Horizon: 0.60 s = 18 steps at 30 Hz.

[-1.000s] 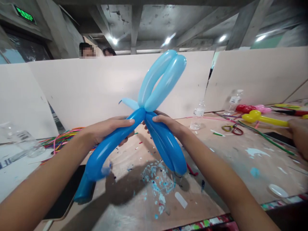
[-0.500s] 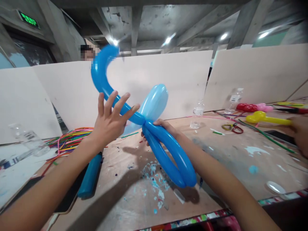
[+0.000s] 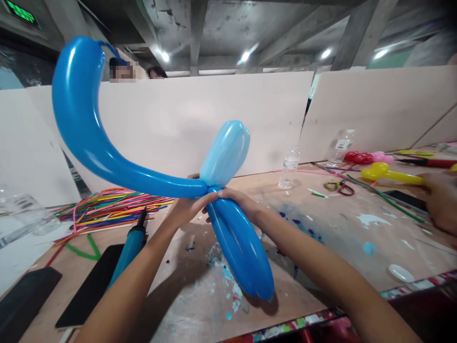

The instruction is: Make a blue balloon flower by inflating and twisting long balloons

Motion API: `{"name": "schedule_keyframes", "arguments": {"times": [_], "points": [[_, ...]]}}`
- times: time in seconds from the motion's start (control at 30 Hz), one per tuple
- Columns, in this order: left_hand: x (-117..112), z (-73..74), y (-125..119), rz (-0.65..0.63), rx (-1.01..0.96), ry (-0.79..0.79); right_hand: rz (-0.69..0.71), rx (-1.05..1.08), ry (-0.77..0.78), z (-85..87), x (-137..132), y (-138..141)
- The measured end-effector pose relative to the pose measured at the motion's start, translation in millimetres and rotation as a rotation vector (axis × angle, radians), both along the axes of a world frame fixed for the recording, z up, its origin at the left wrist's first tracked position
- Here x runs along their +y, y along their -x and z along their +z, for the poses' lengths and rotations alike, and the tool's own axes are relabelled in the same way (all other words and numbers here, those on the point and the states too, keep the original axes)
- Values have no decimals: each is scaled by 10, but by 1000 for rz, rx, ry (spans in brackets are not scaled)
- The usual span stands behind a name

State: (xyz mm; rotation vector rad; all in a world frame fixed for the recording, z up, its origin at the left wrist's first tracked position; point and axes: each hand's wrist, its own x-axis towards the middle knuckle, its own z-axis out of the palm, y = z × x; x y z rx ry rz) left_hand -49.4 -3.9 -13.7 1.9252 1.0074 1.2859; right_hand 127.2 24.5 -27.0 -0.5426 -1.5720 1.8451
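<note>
Both hands meet at the twisted joint of a dark blue balloon (image 3: pixel 117 166). Its long curved tail rises at the left, ending in a thin uninflated tip; its folded loops point down toward the table. Light blue balloon loops (image 3: pixel 226 152) stick up from the same joint. My left hand (image 3: pixel 189 207) is closed on the dark blue balloon at the joint, thumb across it, other fingers mostly hidden behind. From the other side, my right hand (image 3: pixel 239 202) grips just below the joint, thumb on top, with its remaining fingers largely out of sight.
Loose uninflated balloons (image 3: pixel 117 205) and a blue hand pump (image 3: pixel 130 245) lie left, beside a black phone (image 3: pixel 93 286). Rightward are a water bottle (image 3: pixel 289 169), scissors (image 3: pixel 339 187) and another person's hand (image 3: pixel 441 202) with a yellow balloon (image 3: pixel 389 174). White panels (image 3: pixel 171 114) stand behind.
My left hand has moved down and right from beside the tail, closing at the joint. The tail has swung left and nearer; the lower loops now lie closer together.
</note>
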Motion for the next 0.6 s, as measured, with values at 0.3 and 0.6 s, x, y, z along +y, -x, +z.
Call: {"name": "schedule_keyframes", "arguments": {"times": [0.3, 0.6], "points": [[66, -35, 167, 7, -244, 368, -141, -340, -520, 96, -5, 19], [72, -18, 157, 291, -235, 52, -244, -457, -441, 183, -130, -122]]}}
